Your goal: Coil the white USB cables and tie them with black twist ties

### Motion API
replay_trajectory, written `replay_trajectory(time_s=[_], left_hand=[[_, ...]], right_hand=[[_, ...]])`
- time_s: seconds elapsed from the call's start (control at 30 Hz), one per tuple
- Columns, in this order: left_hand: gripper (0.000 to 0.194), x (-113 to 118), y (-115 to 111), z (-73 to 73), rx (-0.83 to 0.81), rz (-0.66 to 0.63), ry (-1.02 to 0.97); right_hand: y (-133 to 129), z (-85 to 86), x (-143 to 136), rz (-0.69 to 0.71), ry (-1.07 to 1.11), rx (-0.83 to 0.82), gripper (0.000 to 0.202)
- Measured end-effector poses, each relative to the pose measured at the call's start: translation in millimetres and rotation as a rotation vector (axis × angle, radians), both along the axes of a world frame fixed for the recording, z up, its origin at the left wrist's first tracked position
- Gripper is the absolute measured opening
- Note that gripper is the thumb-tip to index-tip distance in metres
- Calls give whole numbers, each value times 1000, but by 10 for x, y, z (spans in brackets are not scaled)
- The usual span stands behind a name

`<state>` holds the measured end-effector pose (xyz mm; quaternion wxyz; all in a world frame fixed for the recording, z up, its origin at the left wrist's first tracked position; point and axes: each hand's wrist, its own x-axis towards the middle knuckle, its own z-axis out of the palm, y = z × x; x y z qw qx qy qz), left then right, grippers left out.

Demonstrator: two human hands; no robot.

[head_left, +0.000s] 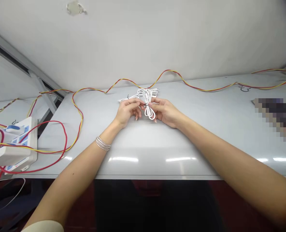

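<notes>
A white cable (149, 112), coiled into a small bundle, is held up over the grey table. My right hand (166, 112) grips the bundle at its middle, thumb and fingers closed around it. A thin dark twist tie (145, 104) crosses the coil at its waist. My left hand (129, 111) pinches the tie's end at the coil's left side, fingertips together. Behind the hands, more white cable bundles (130, 97) lie on the table, partly hidden by my fingers and the held coil.
A red and yellow twisted wire (123, 79) runs along the table's back by the wall. At left, a white power strip (32, 141) with plugs stands among looped wires. Dark tie pieces (243, 88) and a pixelated flat object (278, 116) lie at right. The table's front edge (157, 177) is near.
</notes>
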<state>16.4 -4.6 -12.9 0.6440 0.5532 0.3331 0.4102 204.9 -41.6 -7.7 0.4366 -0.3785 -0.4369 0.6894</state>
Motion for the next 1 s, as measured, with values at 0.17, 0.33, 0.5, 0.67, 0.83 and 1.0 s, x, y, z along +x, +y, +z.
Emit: replay_trajectory(time_s=[0.17, 0.33, 0.5, 0.67, 0.83, 1.0], left_hand=[[34, 7, -15, -8, 21, -30, -6], [38, 17, -16, -34, 84, -17, 2], [39, 21, -16, -37, 107, -18, -5], [38, 12, -6, -59, 168, -5, 43], [38, 3, -5, -74, 218, -1, 91], [40, -9, -19, -44, 238, -48, 84]], right_hand=[[8, 0, 17, 30, 3, -17, 40], [11, 7, 27, 43, 6, -16, 39], [7, 19, 30, 45, 17, -26, 37], [1, 32, 30, 47, 19, -13, 34], [15, 17, 47, 53, 15, -17, 29], [19, 25, 66, 63, 36, -45, 22]])
